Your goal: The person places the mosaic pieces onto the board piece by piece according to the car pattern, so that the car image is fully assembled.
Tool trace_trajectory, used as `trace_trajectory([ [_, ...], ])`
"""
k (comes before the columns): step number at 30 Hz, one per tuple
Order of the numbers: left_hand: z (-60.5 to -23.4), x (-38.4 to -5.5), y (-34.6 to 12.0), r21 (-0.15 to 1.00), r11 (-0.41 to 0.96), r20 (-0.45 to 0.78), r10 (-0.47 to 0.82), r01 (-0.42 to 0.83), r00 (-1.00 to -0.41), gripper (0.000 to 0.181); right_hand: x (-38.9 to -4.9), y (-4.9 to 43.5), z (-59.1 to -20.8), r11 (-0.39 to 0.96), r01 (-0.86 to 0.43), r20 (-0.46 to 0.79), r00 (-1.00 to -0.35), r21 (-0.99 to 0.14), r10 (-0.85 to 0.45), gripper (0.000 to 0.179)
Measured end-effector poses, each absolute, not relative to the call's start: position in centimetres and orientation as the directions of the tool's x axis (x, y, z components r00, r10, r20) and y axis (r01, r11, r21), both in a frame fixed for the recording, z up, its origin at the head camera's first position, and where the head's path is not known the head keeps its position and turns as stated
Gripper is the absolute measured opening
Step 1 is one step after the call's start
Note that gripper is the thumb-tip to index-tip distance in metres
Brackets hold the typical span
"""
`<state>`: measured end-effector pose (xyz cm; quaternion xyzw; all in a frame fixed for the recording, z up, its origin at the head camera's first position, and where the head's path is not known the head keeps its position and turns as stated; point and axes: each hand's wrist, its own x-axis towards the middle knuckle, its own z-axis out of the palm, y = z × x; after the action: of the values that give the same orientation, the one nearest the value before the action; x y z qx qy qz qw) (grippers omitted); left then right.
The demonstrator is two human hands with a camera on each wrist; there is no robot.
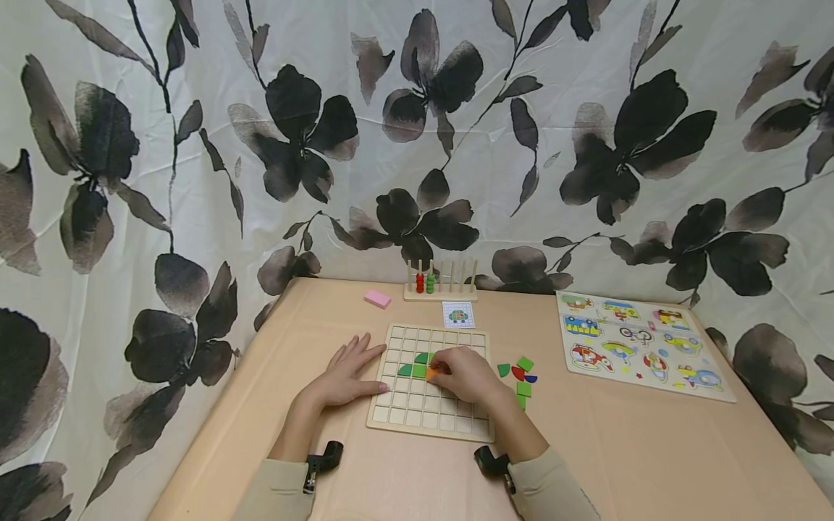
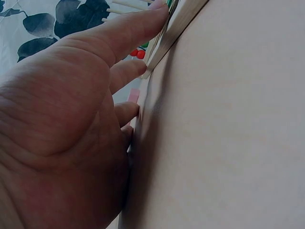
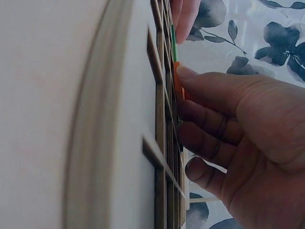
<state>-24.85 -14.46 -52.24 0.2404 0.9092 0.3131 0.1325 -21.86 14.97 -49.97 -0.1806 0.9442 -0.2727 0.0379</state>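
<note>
A wooden grid board (image 1: 426, 423) lies on the table, with several green pieces (image 1: 420, 370) set in its middle cells. My right hand (image 1: 465, 373) is over the board and pinches an orange piece (image 3: 178, 81) at the grid, beside the green ones. The thumb lies against that piece in the right wrist view; its full shape is hidden. My left hand (image 1: 345, 373) rests with spread, straight fingers at the board's left edge, its thumb touching the frame. A picture card (image 1: 459, 315) showing a small green figure on a grid lies behind the board.
Loose green, red and blue pieces (image 1: 524, 389) lie right of the board. At the back stand a bead rack (image 1: 440, 295) with red and green beads and, left of it, a pink block (image 1: 377, 299). A vehicle picture puzzle (image 1: 641, 347) lies at the right.
</note>
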Motion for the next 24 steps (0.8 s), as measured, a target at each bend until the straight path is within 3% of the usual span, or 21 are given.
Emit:
trace_trajectory([
  [14,-52.1,-24.7,-14.5,0.642,0.682,-0.083,0.518,0.352,-0.851,0.088,-21.8,14.8,-49.9,0.837,-0.296,0.049,-0.950,-0.460,-0.309,0.015],
  [24,-52.0,-24.7,-14.5,0.646,0.679,-0.089,0.520,0.349,-0.849,0.088,-22.0,18.7,-47.9,0.770,-0.211,0.049,-0.972,-0.603,-0.228,0.020],
])
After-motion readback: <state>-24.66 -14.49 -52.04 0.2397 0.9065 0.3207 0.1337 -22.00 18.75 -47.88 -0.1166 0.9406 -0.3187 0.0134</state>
